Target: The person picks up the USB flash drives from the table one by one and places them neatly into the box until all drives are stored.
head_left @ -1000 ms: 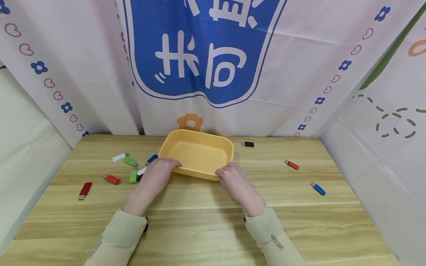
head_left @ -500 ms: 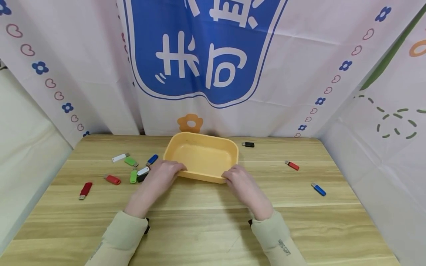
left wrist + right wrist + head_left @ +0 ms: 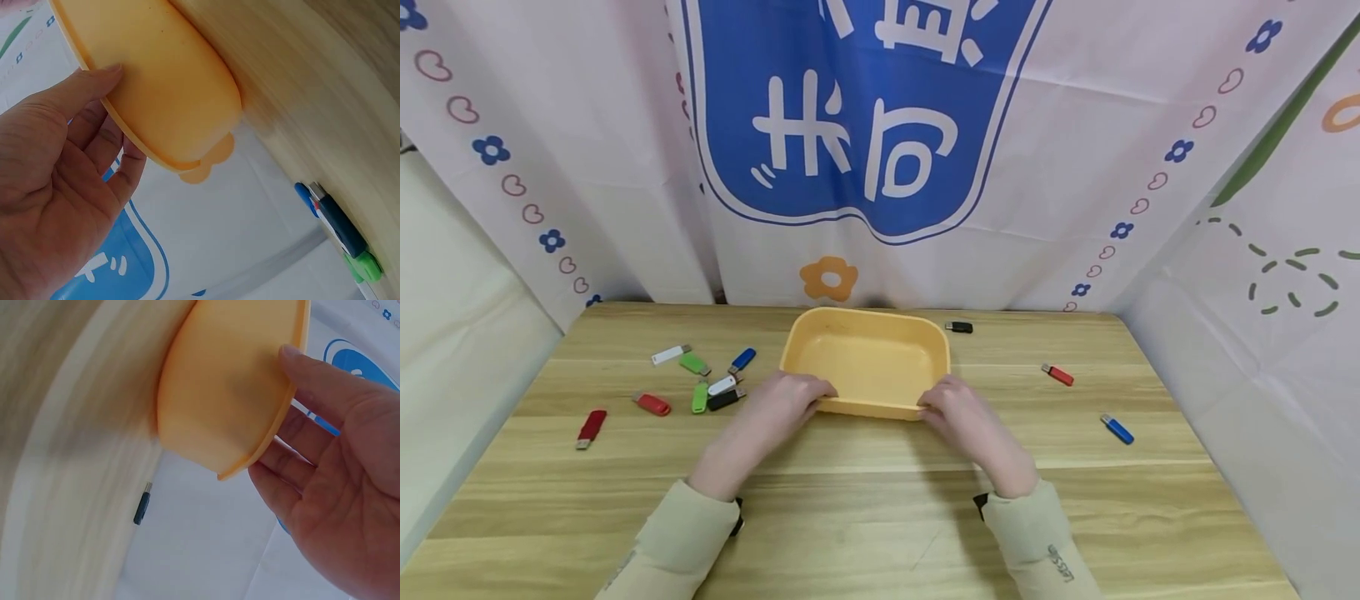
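A yellow plastic bin [image 3: 880,367] with rounded corners sits near the back of the wooden table, its inside bare. My left hand [image 3: 782,404] pinches the near rim at its left corner; in the left wrist view the thumb of that hand [image 3: 69,156] presses the outer wall while the fingers go over the rim. At the near right corner my right hand [image 3: 966,417] grips the same rim. The right wrist view shows this hand [image 3: 344,456] with its thumb on the outer wall and fingers over the edge.
Left of the bin lie several USB sticks, among them a black one [image 3: 726,399], a blue one [image 3: 742,360] and a dark red one [image 3: 592,427]. To its right are a black stick [image 3: 959,327], a red one [image 3: 1058,374] and a blue one [image 3: 1117,428]. A printed curtain [image 3: 625,208] hangs behind.
Both hands have moved the bin to the right and slightly toward me, keeping their hold on its rim. The black and white USB sticks at left are now uncovered.
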The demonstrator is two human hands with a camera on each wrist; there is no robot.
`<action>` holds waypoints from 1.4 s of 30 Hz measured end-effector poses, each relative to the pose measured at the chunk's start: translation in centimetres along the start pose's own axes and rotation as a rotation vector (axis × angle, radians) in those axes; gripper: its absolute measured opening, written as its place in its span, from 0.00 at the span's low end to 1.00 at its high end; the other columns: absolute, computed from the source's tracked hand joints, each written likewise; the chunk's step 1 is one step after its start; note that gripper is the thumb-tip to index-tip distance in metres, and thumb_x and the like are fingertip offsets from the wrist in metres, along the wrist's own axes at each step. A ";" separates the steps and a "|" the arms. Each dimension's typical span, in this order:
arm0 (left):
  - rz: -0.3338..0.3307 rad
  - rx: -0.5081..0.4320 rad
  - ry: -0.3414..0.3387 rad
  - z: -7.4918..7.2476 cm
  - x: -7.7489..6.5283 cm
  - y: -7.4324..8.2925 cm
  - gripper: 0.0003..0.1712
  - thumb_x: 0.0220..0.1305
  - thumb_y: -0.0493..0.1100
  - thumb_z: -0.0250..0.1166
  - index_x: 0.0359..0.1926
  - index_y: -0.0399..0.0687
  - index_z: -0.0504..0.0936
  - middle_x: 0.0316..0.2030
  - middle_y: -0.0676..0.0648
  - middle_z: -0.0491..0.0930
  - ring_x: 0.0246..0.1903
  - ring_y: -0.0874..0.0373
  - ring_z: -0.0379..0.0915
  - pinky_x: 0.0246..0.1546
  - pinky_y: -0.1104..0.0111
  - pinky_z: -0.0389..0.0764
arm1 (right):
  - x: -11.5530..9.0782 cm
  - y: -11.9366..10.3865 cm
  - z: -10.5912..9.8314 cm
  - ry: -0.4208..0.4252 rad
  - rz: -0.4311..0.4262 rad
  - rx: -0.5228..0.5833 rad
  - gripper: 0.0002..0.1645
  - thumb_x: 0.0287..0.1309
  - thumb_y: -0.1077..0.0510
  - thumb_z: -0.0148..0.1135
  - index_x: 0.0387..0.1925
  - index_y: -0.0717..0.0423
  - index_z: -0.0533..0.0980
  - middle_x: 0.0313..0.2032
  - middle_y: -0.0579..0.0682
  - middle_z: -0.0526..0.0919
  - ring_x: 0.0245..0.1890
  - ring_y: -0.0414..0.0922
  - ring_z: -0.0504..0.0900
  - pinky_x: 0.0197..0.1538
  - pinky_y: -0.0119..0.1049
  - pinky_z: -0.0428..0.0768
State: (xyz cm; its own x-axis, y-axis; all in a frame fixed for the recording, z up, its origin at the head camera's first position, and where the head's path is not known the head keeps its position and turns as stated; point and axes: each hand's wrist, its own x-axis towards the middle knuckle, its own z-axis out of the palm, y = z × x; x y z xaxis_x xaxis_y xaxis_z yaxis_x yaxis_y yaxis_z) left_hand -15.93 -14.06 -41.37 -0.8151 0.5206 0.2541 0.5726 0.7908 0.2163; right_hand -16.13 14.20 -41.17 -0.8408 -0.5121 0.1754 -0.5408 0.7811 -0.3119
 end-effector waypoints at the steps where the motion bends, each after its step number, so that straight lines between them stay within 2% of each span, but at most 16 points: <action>1: 0.005 0.007 0.000 0.1 0.0 0.1 0.09 0.60 0.33 0.69 0.41 0.48 0.87 0.37 0.50 0.89 0.38 0.57 0.85 0.43 0.63 0.85 | -0.1 0.1 -0.1 -0.006 0.002 0.000 0.03 0.58 0.61 0.69 0.34 0.56 0.86 0.33 0.48 0.87 0.38 0.44 0.81 0.42 0.38 0.84; 7: 0.020 0.012 0.003 0.1 0.0 0.8 0.09 0.60 0.32 0.70 0.41 0.47 0.87 0.36 0.50 0.89 0.37 0.57 0.85 0.42 0.63 0.85 | -0.3 0.6 -0.5 -0.020 -0.020 0.007 0.04 0.57 0.61 0.70 0.35 0.57 0.87 0.33 0.48 0.88 0.38 0.44 0.82 0.42 0.38 0.84; 13: -0.005 -0.013 -0.039 -0.1 0.0 1.3 0.10 0.60 0.32 0.69 0.41 0.48 0.87 0.36 0.50 0.88 0.38 0.57 0.85 0.42 0.63 0.85 | -0.5 0.9 -0.7 -0.035 -0.035 0.020 0.06 0.58 0.61 0.69 0.37 0.56 0.88 0.36 0.48 0.90 0.40 0.44 0.83 0.44 0.38 0.84; 17: -0.013 -0.032 -0.067 -0.2 0.0 1.6 0.10 0.60 0.32 0.69 0.41 0.48 0.88 0.37 0.50 0.88 0.39 0.56 0.85 0.42 0.62 0.86 | -0.7 1.0 -1.0 -0.058 -0.021 0.041 0.07 0.58 0.62 0.69 0.38 0.56 0.88 0.37 0.48 0.90 0.41 0.44 0.84 0.46 0.39 0.84; 24: 0.016 -0.042 -0.083 -0.2 0.0 2.0 0.11 0.59 0.32 0.69 0.42 0.48 0.87 0.37 0.50 0.88 0.38 0.56 0.85 0.41 0.63 0.86 | -0.9 1.1 -1.4 -0.096 0.024 0.079 0.07 0.59 0.62 0.69 0.39 0.54 0.88 0.39 0.48 0.89 0.42 0.44 0.84 0.46 0.39 0.85; 33: 0.006 -0.061 -0.121 -0.4 -0.1 2.7 0.11 0.60 0.32 0.68 0.43 0.48 0.88 0.38 0.50 0.88 0.39 0.57 0.85 0.41 0.63 0.86 | -1.0 1.0 -2.1 -0.142 0.088 0.105 0.08 0.58 0.63 0.69 0.39 0.55 0.88 0.39 0.50 0.88 0.42 0.44 0.84 0.46 0.39 0.85; 42: 0.011 -0.104 -0.166 -0.4 -0.1 2.9 0.12 0.61 0.32 0.68 0.44 0.47 0.88 0.40 0.49 0.89 0.41 0.56 0.86 0.43 0.62 0.86 | -1.2 1.0 -2.5 -0.173 0.102 0.104 0.08 0.56 0.64 0.70 0.39 0.55 0.88 0.38 0.49 0.89 0.41 0.44 0.83 0.45 0.39 0.84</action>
State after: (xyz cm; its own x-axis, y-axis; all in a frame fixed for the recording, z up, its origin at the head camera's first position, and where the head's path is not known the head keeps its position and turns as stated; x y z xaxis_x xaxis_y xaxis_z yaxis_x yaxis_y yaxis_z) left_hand -14.15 -11.97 -40.38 -0.8069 0.5821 0.0998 0.5808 0.7514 0.3132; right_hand -15.71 16.56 -39.33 -0.8698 -0.4930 -0.0225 -0.4402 0.7957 -0.4161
